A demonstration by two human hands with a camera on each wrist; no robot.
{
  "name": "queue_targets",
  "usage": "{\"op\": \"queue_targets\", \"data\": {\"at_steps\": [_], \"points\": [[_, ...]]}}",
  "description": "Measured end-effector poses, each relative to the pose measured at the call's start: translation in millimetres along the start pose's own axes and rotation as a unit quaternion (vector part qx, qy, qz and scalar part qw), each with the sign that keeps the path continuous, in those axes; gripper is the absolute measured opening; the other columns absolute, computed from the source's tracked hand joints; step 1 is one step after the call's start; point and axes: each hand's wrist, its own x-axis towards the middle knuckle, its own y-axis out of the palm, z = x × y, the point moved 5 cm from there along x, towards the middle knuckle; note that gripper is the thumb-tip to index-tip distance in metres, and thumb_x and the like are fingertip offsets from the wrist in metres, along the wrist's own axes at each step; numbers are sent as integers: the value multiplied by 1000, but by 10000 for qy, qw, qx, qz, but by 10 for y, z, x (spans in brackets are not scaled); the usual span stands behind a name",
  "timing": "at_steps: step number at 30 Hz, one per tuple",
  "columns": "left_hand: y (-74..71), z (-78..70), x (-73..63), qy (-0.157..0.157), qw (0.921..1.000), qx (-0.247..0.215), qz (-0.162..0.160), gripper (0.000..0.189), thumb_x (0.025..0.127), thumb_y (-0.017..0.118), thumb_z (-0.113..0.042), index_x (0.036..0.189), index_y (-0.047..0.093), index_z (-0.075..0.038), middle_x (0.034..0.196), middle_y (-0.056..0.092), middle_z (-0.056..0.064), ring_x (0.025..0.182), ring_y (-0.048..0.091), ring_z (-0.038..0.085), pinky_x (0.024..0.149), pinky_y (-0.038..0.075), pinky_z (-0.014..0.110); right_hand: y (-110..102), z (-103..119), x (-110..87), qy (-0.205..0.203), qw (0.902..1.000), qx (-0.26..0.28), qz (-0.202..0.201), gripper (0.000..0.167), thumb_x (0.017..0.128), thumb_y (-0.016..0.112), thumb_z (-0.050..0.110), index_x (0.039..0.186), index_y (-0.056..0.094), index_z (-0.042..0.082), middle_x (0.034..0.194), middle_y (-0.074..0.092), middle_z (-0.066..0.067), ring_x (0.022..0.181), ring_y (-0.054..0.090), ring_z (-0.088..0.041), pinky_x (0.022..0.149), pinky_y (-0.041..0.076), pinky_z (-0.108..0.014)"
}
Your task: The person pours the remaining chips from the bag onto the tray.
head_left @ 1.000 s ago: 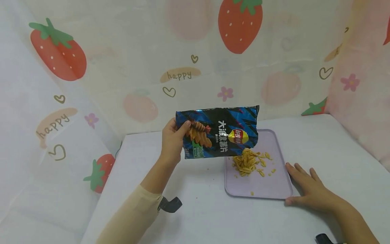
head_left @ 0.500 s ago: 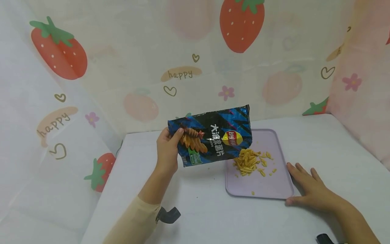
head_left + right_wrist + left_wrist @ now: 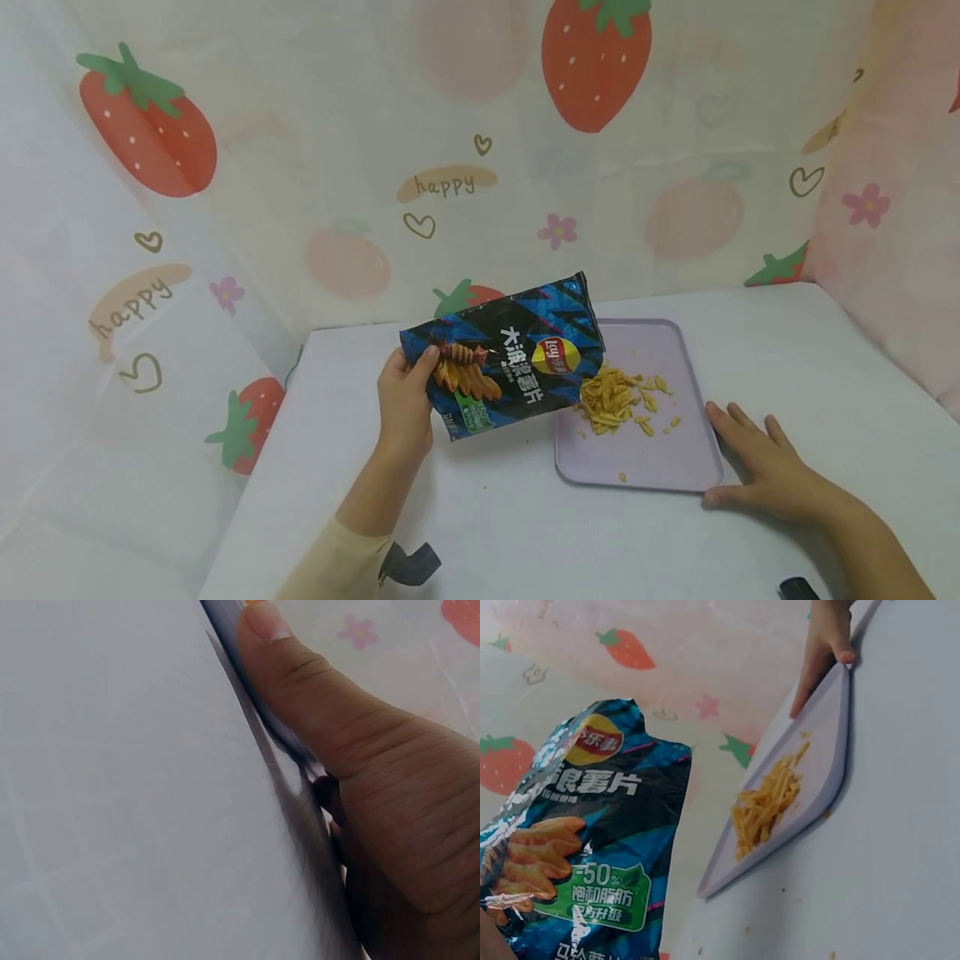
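My left hand (image 3: pixel 405 408) grips a black and blue Lay's potato chip bag (image 3: pixel 517 350) by its left end, thumb across the front. The bag lies on its side, tilted with its right end higher, and overlaps the tray's far left part in the head view. On the lilac tray (image 3: pixel 637 467) sits a heap of yellow chip pieces (image 3: pixel 607 404), with several loose bits to its right. My right hand (image 3: pixel 780 467) rests at the tray's right edge, fingers spread and thumb at the near right corner; in the right wrist view the thumb (image 3: pixel 300 682) lies against the tray's edge.
The tray stands on a white-covered table (image 3: pixel 480 542), where a few small crumbs (image 3: pixel 485 487) lie left of it. Behind the table hangs a curtain (image 3: pixel 600 208) printed with strawberries. A black wrist mount (image 3: pixel 411 565) sticks out from my left sleeve.
My left hand has moved left and down with the chip bag, which has tilted and uncovered more of the tray. The right hand, tray and chip pieces stay put.
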Motion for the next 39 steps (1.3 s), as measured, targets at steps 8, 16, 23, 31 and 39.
{"op": "queue_targets", "data": {"at_steps": [8,16,23,31,39], "points": [[-110,117,-13,-204,9993,-258,-175,34,102,66,-25,131,59,-9,125,66,7,116,64,19,96,56,29,2,-13,2,-10,10000,10,1,122,78,82,58,164,13,7,164,26,-28,158,3,-37,121,-21,-52],[-166,171,-28,-425,9981,-289,-340,36,102,66,-29,131,59,-10,129,65,7,117,62,18,97,55,27,13,-11,2,13,10000,59,45,121,78,81,58,165,11,9,165,24,-28,159,1,-36,121,-22,-52],[-188,186,-38,-486,9976,-319,-364,38,101,67,-33,131,60,-13,132,65,5,122,61,18,99,53,26,4,-8,13,34,10000,34,43,123,78,81,59,165,11,8,165,24,-28,158,2,-36,121,-22,-53],[-224,278,-13,-632,9965,-348,-430,40,100,67,-34,133,58,-14,132,65,3,122,62,17,98,54,25,9,-13,14,39,10000,55,53,122,78,81,59,165,12,8,164,24,-28,158,2,-36,121,-22,-52],[-263,269,23,-525,9953,-693,-434,38,103,65,-30,135,57,-12,135,63,6,125,61,18,101,53,27,19,-23,3,16,10000,-55,-9,122,78,81,59,164,12,8,163,26,-29,159,1,-32,121,-21,-51]]}}
